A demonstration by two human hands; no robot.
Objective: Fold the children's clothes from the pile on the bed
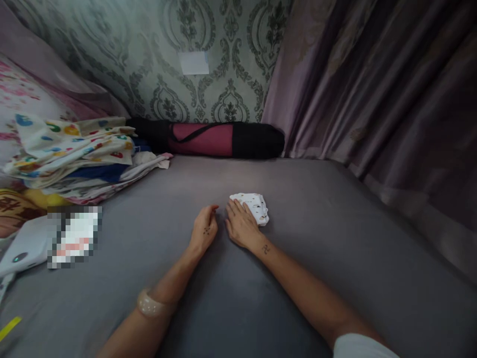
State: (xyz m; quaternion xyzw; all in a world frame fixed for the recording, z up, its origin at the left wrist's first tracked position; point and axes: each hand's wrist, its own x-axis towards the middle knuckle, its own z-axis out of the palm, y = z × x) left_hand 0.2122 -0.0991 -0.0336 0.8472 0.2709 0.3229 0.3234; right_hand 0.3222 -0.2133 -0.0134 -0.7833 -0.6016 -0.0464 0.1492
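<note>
A small folded white cloth with scattered little dark and tan prints lies on the grey bed sheet. My right hand rests flat over its left part, palm down with the fingers stretched out. Just left of the cloth, apart from it, is my left hand, side-on above the sheet. Its fingers are loosely curled inward, and no object shows in them. A pale bangle circles my left forearm.
A black and dark-red long bag lies along the patterned wall. Piled printed cloths are at the left, with a white device and a blurred-out item nearer me. Purple curtains hang at the right.
</note>
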